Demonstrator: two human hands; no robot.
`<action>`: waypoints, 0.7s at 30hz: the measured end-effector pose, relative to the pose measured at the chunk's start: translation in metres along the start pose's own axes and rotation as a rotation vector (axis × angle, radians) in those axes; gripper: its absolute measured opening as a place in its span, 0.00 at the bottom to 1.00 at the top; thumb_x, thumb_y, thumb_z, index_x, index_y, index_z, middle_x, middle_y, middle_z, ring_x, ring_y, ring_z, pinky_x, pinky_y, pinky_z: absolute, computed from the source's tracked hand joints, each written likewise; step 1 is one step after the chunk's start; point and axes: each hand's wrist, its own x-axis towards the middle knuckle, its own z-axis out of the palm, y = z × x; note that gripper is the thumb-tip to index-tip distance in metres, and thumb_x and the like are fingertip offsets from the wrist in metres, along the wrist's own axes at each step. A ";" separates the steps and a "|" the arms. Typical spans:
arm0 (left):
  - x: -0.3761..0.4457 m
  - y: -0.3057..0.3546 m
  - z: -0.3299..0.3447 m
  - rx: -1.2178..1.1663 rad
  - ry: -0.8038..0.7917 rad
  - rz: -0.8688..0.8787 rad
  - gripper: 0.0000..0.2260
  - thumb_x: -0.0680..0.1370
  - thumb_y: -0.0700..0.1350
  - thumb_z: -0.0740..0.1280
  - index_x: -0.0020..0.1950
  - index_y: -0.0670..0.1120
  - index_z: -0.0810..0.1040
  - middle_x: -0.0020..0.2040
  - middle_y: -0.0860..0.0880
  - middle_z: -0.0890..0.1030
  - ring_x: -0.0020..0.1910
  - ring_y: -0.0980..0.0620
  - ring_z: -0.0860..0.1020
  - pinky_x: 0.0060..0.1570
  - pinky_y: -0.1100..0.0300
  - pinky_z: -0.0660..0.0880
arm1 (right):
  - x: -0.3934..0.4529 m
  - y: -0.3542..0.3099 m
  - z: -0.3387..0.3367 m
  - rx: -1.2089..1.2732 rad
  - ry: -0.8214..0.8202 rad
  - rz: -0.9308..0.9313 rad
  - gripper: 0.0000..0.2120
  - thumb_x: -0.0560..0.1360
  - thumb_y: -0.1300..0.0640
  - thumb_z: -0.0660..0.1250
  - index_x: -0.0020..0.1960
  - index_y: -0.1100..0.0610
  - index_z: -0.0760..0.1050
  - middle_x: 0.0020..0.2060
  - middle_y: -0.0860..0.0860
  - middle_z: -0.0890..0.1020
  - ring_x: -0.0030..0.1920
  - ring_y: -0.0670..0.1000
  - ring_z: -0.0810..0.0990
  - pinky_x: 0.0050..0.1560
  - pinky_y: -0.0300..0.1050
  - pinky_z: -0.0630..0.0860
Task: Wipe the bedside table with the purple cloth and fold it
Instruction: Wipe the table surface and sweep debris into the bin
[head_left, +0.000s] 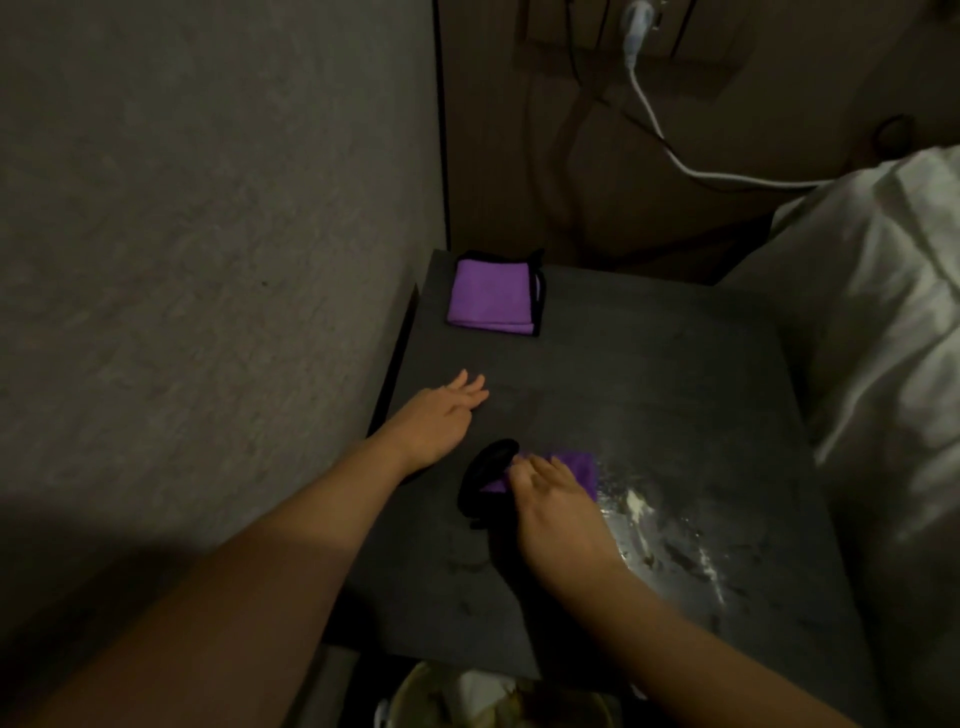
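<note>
A dark bedside table (649, 374) fills the middle of the view. My right hand (556, 504) presses a bunched purple cloth with black trim (579, 465) onto the tabletop near its centre, fingers curled over it. My left hand (436, 421) lies flat on the table's left side, fingers straight, holding nothing. A second purple cloth (493, 296), folded into a square with a black edge, sits at the table's far left corner. Pale smears and a shiny patch (670, 530) mark the surface to the right of my right hand.
A grey wall (208, 260) runs along the table's left edge. A white pillow or duvet (872, 338) presses against the right side. A white cable (670, 150) hangs from a wall socket behind. A bin with rubbish (493, 696) stands below the front edge.
</note>
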 end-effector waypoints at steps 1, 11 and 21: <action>0.000 0.002 -0.001 0.000 0.004 0.002 0.21 0.79 0.35 0.49 0.72 0.43 0.61 0.76 0.48 0.56 0.76 0.54 0.50 0.73 0.63 0.44 | 0.008 0.003 -0.001 -0.030 0.044 0.012 0.08 0.60 0.62 0.68 0.39 0.59 0.75 0.33 0.55 0.81 0.35 0.56 0.80 0.44 0.43 0.76; -0.004 0.005 -0.003 0.014 0.003 0.006 0.21 0.79 0.34 0.48 0.73 0.43 0.59 0.77 0.48 0.54 0.76 0.54 0.49 0.67 0.68 0.42 | -0.001 -0.005 -0.008 -0.138 -0.059 0.049 0.10 0.65 0.59 0.65 0.45 0.60 0.78 0.45 0.59 0.83 0.47 0.58 0.81 0.50 0.47 0.77; -0.006 0.007 -0.004 -0.006 0.004 -0.005 0.22 0.78 0.32 0.49 0.72 0.42 0.60 0.76 0.46 0.55 0.76 0.53 0.50 0.72 0.64 0.45 | 0.028 0.060 -0.098 0.445 0.397 0.380 0.09 0.77 0.65 0.57 0.53 0.60 0.73 0.40 0.60 0.80 0.38 0.57 0.79 0.39 0.51 0.75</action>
